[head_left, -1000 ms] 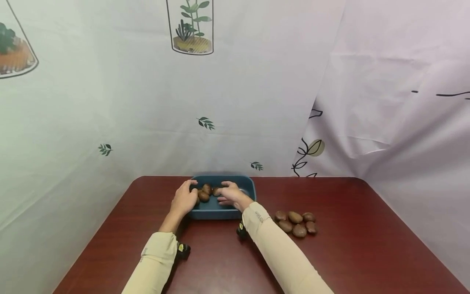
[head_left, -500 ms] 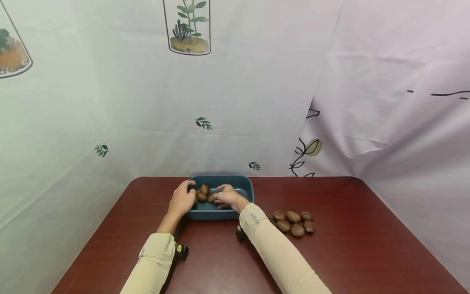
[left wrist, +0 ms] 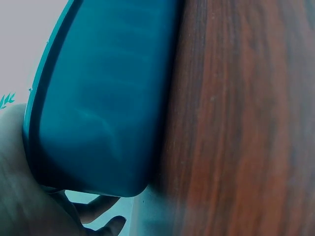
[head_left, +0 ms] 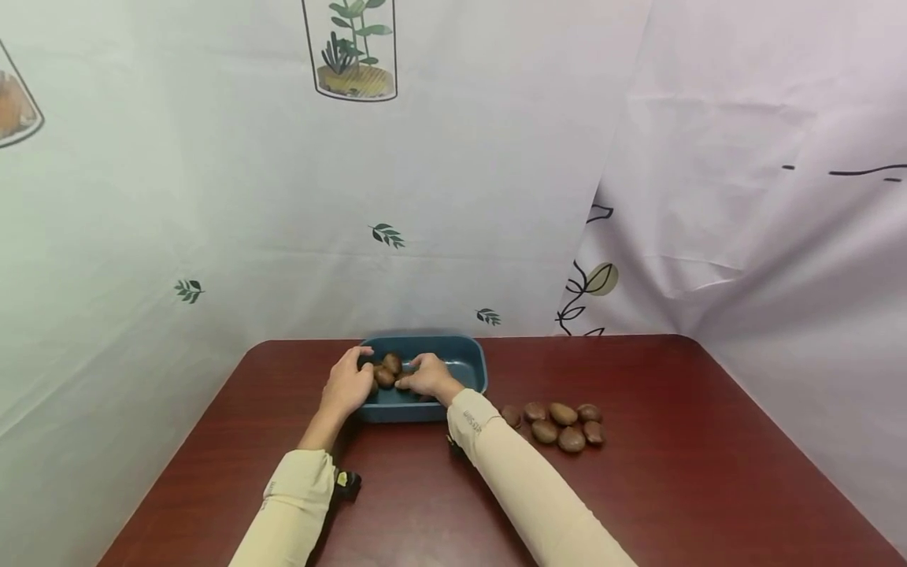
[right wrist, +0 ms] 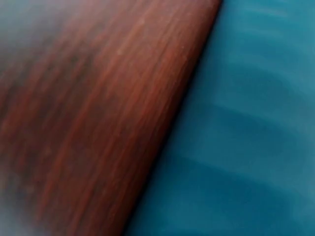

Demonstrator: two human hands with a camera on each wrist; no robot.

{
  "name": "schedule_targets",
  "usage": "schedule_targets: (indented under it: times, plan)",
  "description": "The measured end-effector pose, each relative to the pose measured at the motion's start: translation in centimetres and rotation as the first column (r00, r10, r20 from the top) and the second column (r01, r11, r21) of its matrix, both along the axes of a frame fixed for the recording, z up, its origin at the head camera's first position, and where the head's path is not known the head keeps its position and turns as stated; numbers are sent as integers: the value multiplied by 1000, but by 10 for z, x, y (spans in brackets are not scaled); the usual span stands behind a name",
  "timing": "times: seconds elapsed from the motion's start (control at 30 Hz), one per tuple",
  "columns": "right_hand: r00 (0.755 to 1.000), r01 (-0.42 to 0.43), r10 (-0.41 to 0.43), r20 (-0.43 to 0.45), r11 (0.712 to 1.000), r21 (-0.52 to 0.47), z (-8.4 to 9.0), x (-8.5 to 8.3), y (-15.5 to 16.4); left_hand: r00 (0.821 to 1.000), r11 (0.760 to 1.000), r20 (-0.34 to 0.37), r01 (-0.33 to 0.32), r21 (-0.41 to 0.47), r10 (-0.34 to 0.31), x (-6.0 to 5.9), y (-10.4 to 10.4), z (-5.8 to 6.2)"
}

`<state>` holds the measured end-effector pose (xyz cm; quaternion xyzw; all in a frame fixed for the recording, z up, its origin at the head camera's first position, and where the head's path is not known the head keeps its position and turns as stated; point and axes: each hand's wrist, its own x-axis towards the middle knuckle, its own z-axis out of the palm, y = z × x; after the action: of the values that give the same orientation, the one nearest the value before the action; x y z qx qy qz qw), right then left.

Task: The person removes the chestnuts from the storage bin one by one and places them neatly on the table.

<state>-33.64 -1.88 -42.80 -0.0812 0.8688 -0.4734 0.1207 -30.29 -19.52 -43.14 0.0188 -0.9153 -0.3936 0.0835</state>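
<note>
A blue tray [head_left: 469,352] sits at the far middle of the dark red table [head_left: 673,488]. It holds a few brown chestnuts [head_left: 388,370] at its left end. My left hand [head_left: 347,386] grips the tray's left rim, fingers curled over the edge. The left wrist view shows the tray's outer wall [left wrist: 98,98] close up, with my left hand [left wrist: 17,187] at its corner. My right hand [head_left: 425,376] lies inside the tray, fingertips touching the chestnuts. The right wrist view is blurred and shows only the tray wall [right wrist: 246,147] and the table [right wrist: 98,98].
Several loose chestnuts [head_left: 560,425] lie in a cluster on the table right of the tray, beside my right sleeve [head_left: 510,472]. A printed cloth backdrop [head_left: 453,197] closes off the table's far and side edges.
My right hand has slid left inside the tray, up against the chestnuts, and its fingers have drawn together. My left hand has stayed on the rim. The view has shifted slightly.
</note>
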Motion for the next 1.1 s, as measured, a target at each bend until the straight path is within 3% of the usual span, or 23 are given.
schedule_targets:
  times: [0.13, 0.43, 0.83, 1.1]
  plan:
    - [996, 24, -13, -86, 991, 129, 2, 1, -5, 1000, 1000, 0, 3, 1, -3, 0, -1, 2]
    - [993, -18, 41, -114, 981, 193, 5, -1, -5, 1000, 1000, 2, 5, 5, -5, -1, -1, 5]
    - [977, -106, 143, -161, 971, 216, -4, -3, -8, 1000, 1000, 2, -9, 5, 9, -1, 0, 0]
    - [975, -117, 150, -163, 974, 194, -4, -3, -7, 1000, 1000, -3, -12, -1, 12, 0, 0, 0]
